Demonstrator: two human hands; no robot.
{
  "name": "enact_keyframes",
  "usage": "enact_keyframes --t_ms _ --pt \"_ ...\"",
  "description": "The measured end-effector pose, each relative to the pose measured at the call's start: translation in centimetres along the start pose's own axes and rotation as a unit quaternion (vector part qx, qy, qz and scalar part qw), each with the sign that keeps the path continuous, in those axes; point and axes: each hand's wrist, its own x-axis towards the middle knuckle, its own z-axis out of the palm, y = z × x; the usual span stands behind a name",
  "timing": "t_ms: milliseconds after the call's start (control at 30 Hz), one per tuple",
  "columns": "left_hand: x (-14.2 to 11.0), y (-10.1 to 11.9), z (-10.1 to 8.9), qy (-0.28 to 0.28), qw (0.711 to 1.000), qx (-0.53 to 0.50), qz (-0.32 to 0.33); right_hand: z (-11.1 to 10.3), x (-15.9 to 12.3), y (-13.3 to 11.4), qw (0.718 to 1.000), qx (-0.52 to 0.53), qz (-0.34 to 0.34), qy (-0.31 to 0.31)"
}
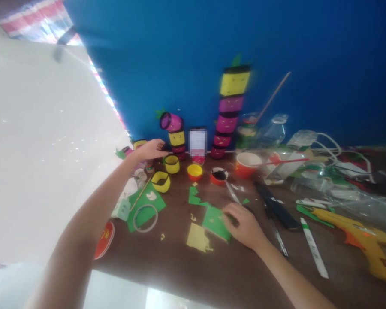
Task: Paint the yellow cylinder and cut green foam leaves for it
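My left hand [152, 149] reaches to the back left, thumb and fingers apart with nothing visible between them. Close by are a yellow ring with a dark rim [172, 165] and a bent stack of magenta and yellow segments [176, 138]. Another yellow ring [161, 182] lies nearer. My right hand [242, 225] rests at the right edge of a green paper piece [215, 221], fingers loosely curled, a gap showing between thumb and fingers. A thin white-and-dark tool [232, 192] runs toward its knuckles from a small black-filled cup [218, 176]. Blur hides fine detail.
A tall stack of faced segments [227, 122] stands against the blue wall. To the right are a red paper cup [247, 165], plastic bottles [278, 128], a white marker [313, 249] and a yellow glue gun [363, 236]. A tape roll [145, 219] lies left.
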Motion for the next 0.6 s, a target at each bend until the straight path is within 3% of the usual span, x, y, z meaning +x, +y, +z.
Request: enact_keyframes --t_ms 167,400,600 --pt "0.6 2.6 2.1 -0.020 0.994 0.106 -0.020 0.0 0.0 -0.1 1.000 0.001 -0.002 -0.004" --pt "1.8 4.6 4.1 0.003 0.984 0.088 -0.157 -0.2 0.0 -0.2 1.000 0.002 -0.002 -0.002" --pt "2.5 4.6 5.4 0.015 0.980 0.054 -0.189 -0.2 0.0 -0.2 1.000 0.003 0.001 0.000"
